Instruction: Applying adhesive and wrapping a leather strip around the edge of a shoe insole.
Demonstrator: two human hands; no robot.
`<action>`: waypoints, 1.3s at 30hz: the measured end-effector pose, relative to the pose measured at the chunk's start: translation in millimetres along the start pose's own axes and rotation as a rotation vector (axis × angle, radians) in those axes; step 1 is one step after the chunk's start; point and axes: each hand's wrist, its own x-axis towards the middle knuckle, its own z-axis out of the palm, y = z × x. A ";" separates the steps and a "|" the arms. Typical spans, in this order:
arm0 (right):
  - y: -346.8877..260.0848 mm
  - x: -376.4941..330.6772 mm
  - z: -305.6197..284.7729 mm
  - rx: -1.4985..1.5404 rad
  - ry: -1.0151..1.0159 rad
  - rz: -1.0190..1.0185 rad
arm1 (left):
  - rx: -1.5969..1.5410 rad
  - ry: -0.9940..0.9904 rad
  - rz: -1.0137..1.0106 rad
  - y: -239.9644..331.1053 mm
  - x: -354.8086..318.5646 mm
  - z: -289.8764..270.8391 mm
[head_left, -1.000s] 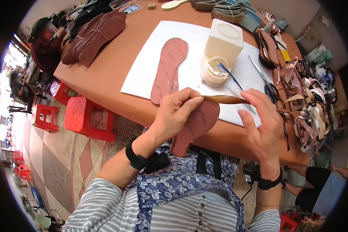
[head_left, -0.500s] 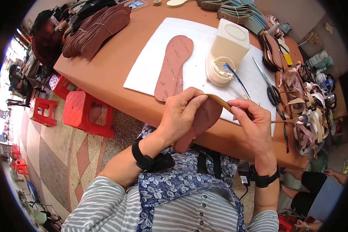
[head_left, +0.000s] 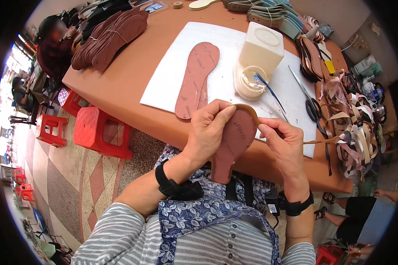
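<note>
Sole (head_left: 234, 143) clamped in left hand (head_left: 208, 132), right hand (head_left: 281, 141) fingers pinching its right edge; looks like mid-fitting, next probably pressing edge down evenly.

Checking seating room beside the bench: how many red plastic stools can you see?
4 clearly: two stools by the table's left edge, one tucked under it, one bottom right. Small red shapes far left may be more.
</note>
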 end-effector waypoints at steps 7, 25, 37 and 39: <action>10.2 6.2 6.0 -0.036 0.066 -0.046 | -0.027 0.006 -0.035 -6.0 1.8 2.3; 9.4 3.4 -2.5 -0.158 -0.041 -0.102 | 0.046 -0.167 -0.122 -2.6 10.5 1.2; 3.8 -9.6 -21.4 -0.107 0.008 -0.056 | -0.041 -0.011 -0.054 1.1 16.7 5.0; 5.7 -10.5 -24.5 -0.085 0.011 -0.048 | -0.069 0.007 -0.024 -0.9 19.1 6.3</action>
